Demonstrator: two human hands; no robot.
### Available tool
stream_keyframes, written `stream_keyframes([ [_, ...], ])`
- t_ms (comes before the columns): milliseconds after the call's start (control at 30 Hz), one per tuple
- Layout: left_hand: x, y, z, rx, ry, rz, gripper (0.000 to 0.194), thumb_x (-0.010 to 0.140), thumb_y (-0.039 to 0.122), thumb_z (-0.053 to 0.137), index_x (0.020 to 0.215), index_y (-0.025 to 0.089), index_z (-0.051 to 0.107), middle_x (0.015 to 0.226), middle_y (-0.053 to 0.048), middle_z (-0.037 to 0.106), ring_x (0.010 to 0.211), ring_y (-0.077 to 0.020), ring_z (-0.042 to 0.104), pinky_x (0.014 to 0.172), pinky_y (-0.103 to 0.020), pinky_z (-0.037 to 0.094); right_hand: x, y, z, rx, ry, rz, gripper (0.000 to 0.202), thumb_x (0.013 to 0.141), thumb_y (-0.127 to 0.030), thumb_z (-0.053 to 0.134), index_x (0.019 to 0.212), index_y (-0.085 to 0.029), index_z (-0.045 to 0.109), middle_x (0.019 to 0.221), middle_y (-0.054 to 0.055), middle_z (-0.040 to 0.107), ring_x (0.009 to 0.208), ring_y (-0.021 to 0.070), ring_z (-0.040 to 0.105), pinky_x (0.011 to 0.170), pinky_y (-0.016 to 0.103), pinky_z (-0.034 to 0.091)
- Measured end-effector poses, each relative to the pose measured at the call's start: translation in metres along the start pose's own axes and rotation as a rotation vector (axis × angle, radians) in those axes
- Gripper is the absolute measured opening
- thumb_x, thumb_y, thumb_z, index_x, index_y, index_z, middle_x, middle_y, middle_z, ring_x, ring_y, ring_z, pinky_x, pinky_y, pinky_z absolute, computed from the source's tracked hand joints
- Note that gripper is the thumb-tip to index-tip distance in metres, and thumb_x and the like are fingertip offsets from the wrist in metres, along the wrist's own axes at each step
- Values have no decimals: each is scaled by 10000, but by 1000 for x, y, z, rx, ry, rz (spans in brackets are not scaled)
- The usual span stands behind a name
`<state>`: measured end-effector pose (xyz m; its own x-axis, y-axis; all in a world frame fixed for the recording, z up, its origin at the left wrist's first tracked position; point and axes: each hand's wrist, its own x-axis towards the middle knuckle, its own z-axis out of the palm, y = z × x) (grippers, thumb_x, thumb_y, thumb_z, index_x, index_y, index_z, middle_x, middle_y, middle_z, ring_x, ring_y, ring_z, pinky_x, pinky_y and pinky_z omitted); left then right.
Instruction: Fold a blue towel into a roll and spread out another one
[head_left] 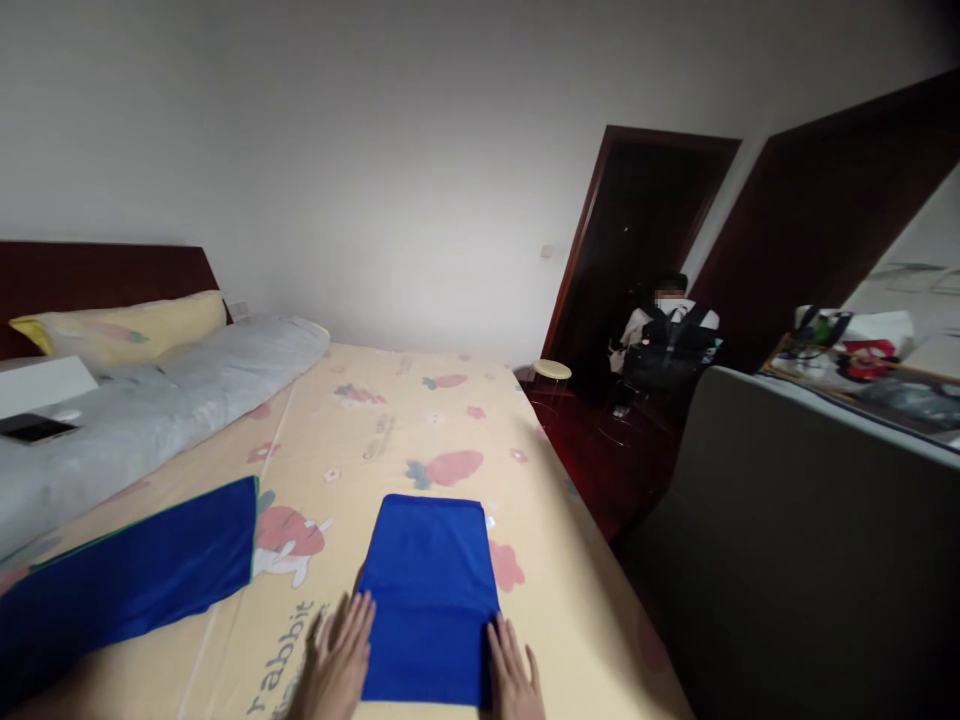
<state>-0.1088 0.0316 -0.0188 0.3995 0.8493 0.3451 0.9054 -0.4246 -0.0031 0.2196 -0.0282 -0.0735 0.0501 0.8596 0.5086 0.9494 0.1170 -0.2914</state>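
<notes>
A folded blue cloth (pixel 429 590) lies flat as a rectangle on the patterned bed sheet (pixel 390 440). At its left edge rests my left hand (pixel 341 655), fingers stretched out, the tips touching the cloth. My right hand (pixel 515 668) touches the right edge, its fingers likewise extended. Neither hand grips anything. Off to the left, a second blue cloth (pixel 150 560) with a green edge is spread in a long strip, partly cut off by the frame.
A rolled grey quilt (pixel 187 385) and a yellow pillow (pixel 150 330) lie by the headboard (pixel 105 275). Right of the bed stand a round stool (pixel 551 370), a dark panel (pixel 795 560) and a cluttered table (pixel 930 425). A person (pixel 664 340) sits near the door (pixel 652 220).
</notes>
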Motion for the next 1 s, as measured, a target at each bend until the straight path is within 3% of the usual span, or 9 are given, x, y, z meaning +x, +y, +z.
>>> stream_keyframes([
  [100,15,45,13,-111,14,318,670,922,116,292,1527,320,91,1513,27,447,1365,-130,447,1105,-312,371,21,-46,10,139,-194,-230,609,824,-205,523,1422,-305,463,1410,55,530,1290,287,520,1029,435,484],
  [200,36,64,17,-169,-13,382,638,962,196,319,1526,331,55,1514,36,442,1343,-118,472,1077,-287,406,47,-71,8,187,-254,-268,514,902,-253,496,1406,-349,473,1419,9,524,1311,235,501,1051,385,466],
  [367,53,4,8,-124,-156,31,531,994,416,299,1498,383,131,1570,17,340,1421,-192,372,1127,-446,351,63,-15,-9,18,-186,-49,480,978,-437,409,1444,-326,415,1470,35,460,1333,262,470,1050,480,471],
  [500,45,-28,7,-48,-120,-128,516,978,374,318,1483,373,211,1571,-4,329,1440,-256,334,1147,-584,248,55,23,-9,-99,-110,65,506,961,-517,403,1404,-288,487,1442,83,490,1304,321,496,1010,573,484],
  [567,42,-14,10,-27,-15,-85,548,970,296,318,1498,359,182,1565,-9,343,1438,-255,339,1150,-569,245,55,12,-2,-81,-83,30,493,956,-506,426,1399,-302,494,1438,80,497,1297,321,507,1005,559,492],
  [733,53,55,27,-73,125,266,721,902,149,363,1529,317,51,1520,34,440,1370,-136,435,1113,-296,335,70,-63,23,139,-171,-303,493,957,-286,447,1440,-371,402,1420,0,517,1272,216,542,1030,375,489],
  [800,60,62,29,-74,135,302,717,915,190,382,1531,310,35,1505,39,465,1350,-126,454,1097,-273,346,76,-76,28,167,-177,-355,537,939,-298,484,1456,-381,362,1413,-14,520,1254,211,558,1022,359,495],
  [867,63,47,26,-70,110,251,670,951,291,386,1528,331,48,1507,41,464,1344,-133,463,1085,-287,360,79,-66,26,139,-135,-331,572,927,-350,512,1467,-391,328,1430,-14,496,1257,234,554,1013,386,505],
  [1000,48,-15,13,-70,-18,76,588,974,413,355,1508,407,109,1546,47,405,1374,-177,438,1108,-377,341,71,-2,8,37,-71,-173,598,932,-451,493,1477,-435,247,1452,-20,477,1263,270,545,980,468,527],
])
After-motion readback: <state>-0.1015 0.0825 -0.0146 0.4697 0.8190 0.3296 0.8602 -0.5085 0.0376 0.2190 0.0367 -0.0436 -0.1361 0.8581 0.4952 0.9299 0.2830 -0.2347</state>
